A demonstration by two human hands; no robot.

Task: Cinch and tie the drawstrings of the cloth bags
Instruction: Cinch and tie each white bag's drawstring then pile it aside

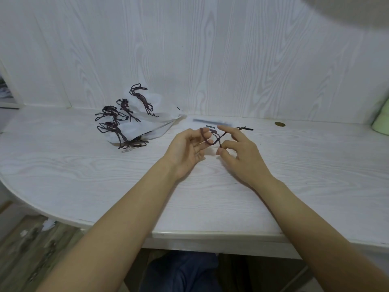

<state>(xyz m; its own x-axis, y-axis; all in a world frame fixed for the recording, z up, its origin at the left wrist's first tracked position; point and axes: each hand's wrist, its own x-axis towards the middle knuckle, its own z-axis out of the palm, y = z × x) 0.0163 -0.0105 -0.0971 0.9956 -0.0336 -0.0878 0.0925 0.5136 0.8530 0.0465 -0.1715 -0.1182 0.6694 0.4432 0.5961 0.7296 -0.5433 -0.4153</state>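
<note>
A white cloth bag (212, 122) with dark lettering lies flat on the table just beyond my hands. Its dark brown drawstring (219, 138) runs between both hands, and its knotted end (245, 128) sticks out to the right. My left hand (187, 151) has the cord looped round its curled fingertips, palm turned up. My right hand (240, 152) pinches the cord between thumb and a finger, its index finger pointing toward the bag. At the back left lies a pile of several white bags (143, 121) with dark tied drawstrings.
The white wood-grain table (105, 175) ends in a curved front edge at the left and meets a white panelled wall behind. A small brass disc (280, 124) sits at the back right. A pale green object (382, 121) stands at the right edge.
</note>
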